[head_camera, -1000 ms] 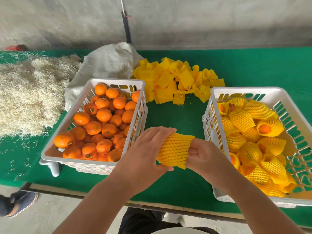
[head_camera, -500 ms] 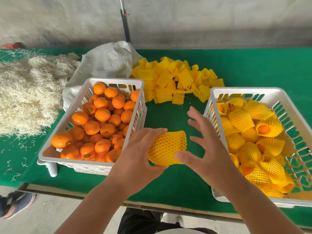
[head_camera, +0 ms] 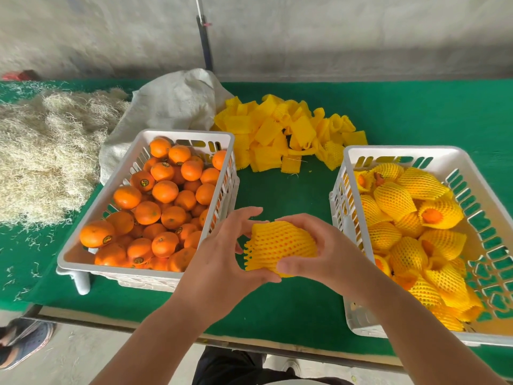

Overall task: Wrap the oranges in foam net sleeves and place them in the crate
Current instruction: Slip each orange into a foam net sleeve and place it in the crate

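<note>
An orange wrapped in a yellow foam net sleeve (head_camera: pixel 279 245) is held above the green table between the two crates. My right hand (head_camera: pixel 324 251) grips its right side, fingers over the top and thumb underneath. My left hand (head_camera: pixel 224 257) is at its left end, its thumb under the sleeve and its fingers spread above it. The left white crate (head_camera: pixel 83 257) holds several bare oranges (head_camera: pixel 163 191). The right white crate (head_camera: pixel 352 154) holds several sleeved oranges (head_camera: pixel 394 200). A pile of empty yellow sleeves (head_camera: pixel 286 132) lies behind, between the crates.
A heap of pale straw-like shavings (head_camera: pixel 47 157) covers the table's left part, with a white sack (head_camera: pixel 172 104) beside it. A dark pole (head_camera: pixel 204 43) stands behind the table. A shoe (head_camera: pixel 25 340) shows on the floor at lower left. The table's front edge (head_camera: pixel 277 348) runs below my hands.
My right hand, spread open and off the sleeve half a second ago, has come back and taken hold of the wrapped orange. The orange has shifted a little to the right.
</note>
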